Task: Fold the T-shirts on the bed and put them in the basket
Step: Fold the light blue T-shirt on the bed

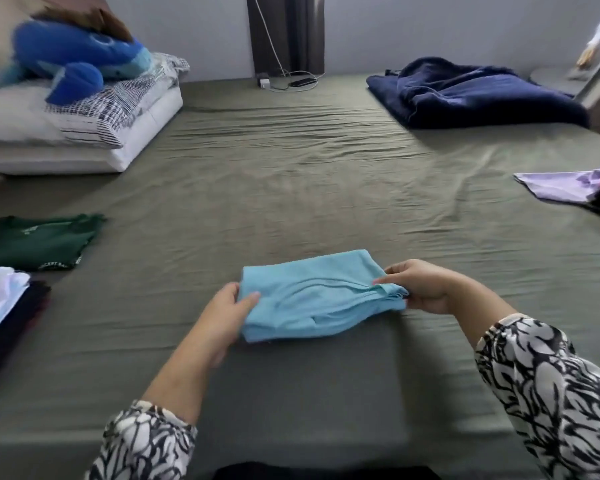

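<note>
Olive-green sheeting covers the wide bed (309, 174), creased across its middle; far beyond the left hand (227, 311) a stack of white pillows (73, 133) carries a blue plush toy (77, 60); far beyond the right hand (420, 285) a navy blanket (475, 91) lies bunched near the wall. Between the two hands sits the light blue T-shirt (312, 296), folded into a thick rectangle on the sheet near the bed's front edge. Well out to the left of the left hand a dark green T-shirt (39, 242) lies folded; nearer the edge on that side is a pile of folded clothes (4, 310), white and blue on top, dark below. Well out to the right of the right hand a lilac garment (568, 185) lies flat at the frame's edge. Each hand pinches its own end of the light blue T-shirt, thumb on top; both wear black-and-white patterned sleeves (555, 386).
</note>
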